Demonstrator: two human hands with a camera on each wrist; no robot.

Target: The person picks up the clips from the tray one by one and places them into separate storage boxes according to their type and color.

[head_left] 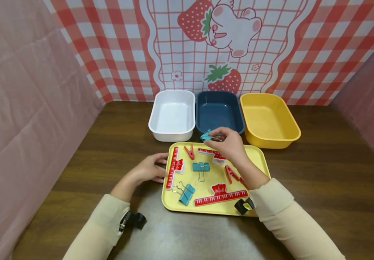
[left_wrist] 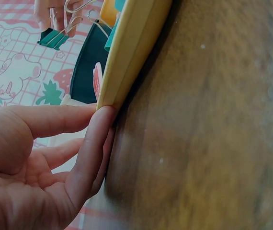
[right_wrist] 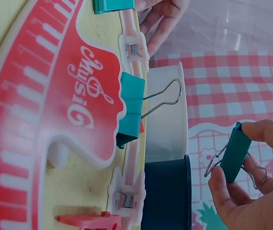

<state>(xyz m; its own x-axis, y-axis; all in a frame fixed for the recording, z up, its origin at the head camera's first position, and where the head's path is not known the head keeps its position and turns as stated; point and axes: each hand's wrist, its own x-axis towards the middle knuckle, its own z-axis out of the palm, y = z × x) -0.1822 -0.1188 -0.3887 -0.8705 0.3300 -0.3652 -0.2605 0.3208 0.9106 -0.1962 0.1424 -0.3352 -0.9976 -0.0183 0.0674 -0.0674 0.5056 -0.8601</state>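
Observation:
My right hand (head_left: 229,144) pinches a teal binder clip (right_wrist: 236,152) between thumb and fingers, its wire handles spread to both sides. In the head view this clip is over the near edge of the navy bin (head_left: 220,110). At the left side of the yellow tray (head_left: 187,180), my left hand (head_left: 149,168) pinches the rim with thumb and fingertips. On the tray lie two more teal binder clips, one in the middle (head_left: 201,167) and one at the front left (head_left: 187,194). Around them are red piano-keyboard music clips (head_left: 221,198) and small red clothespin-like clips (head_left: 190,152).
A white bin (head_left: 172,135) and a yellow bin (head_left: 271,143) flank the navy one behind the tray. Behind the bins hangs a red-checked strawberry cloth (head_left: 125,50). Pink cloth walls (head_left: 27,108) close off both sides of the wooden table (head_left: 86,162).

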